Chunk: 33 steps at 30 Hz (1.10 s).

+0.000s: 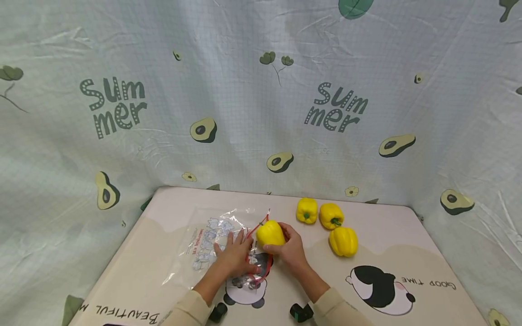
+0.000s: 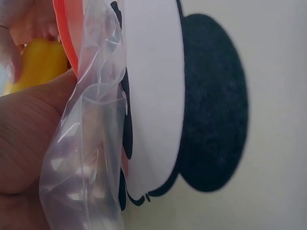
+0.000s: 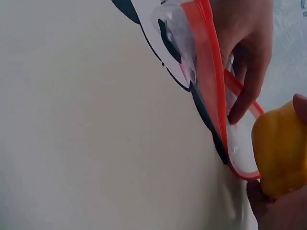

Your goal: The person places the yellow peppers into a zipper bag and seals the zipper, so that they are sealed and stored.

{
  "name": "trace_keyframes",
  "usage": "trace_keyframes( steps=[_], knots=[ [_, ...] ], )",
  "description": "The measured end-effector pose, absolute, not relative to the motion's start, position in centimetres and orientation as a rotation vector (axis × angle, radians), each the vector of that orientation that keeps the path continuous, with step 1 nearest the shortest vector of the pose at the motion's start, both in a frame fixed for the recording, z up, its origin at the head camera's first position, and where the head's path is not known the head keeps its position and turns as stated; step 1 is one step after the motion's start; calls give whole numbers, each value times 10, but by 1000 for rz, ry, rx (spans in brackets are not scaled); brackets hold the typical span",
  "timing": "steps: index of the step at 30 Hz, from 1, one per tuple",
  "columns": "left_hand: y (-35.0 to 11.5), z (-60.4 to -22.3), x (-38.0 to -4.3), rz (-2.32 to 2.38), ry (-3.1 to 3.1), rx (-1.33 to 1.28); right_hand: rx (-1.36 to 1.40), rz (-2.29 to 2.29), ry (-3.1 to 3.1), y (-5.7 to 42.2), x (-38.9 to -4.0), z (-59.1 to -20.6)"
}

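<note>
A clear plastic bag (image 1: 204, 253) with blue cartoon prints and a red-edged mouth lies flat across the left side of the table. Over its mouth my left hand (image 1: 234, 258) rests with fingers spread. In the right wrist view, one digit of that hand extends inside the red strip (image 3: 218, 81), and the mouth gapes there. My right hand (image 1: 291, 251) grips a yellow bell pepper (image 1: 270, 233) between thumb and fingers, right at the bag's opening. The pepper (image 2: 41, 64) also shows past the bag's edge in the left wrist view.
Three more yellow bell peppers, one at the back (image 1: 306, 210), one beside it (image 1: 331, 215) and one nearer (image 1: 343, 242), sit to the right. The table (image 1: 387, 244) has printed pandas and lettering. A patterned curtain (image 1: 244, 99) hangs behind.
</note>
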State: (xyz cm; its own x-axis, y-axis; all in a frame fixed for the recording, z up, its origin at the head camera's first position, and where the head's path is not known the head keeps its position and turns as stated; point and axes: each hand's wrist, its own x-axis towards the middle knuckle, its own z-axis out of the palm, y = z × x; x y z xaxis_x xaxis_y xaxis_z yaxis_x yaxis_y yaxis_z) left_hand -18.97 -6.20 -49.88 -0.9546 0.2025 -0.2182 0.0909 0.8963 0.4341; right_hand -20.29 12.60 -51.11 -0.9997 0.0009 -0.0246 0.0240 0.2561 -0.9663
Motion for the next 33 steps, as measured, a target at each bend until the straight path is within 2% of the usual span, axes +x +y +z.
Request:
trace_keyframes(
  steps=[12,33],
  knots=[
    [-62,-496,-192,635,2803,218,-38,-1945,2424,116,-199,-512],
    [-69,-499,-190,876,2774,179,-45,-1553,2732,102,-200,-523]
  ],
)
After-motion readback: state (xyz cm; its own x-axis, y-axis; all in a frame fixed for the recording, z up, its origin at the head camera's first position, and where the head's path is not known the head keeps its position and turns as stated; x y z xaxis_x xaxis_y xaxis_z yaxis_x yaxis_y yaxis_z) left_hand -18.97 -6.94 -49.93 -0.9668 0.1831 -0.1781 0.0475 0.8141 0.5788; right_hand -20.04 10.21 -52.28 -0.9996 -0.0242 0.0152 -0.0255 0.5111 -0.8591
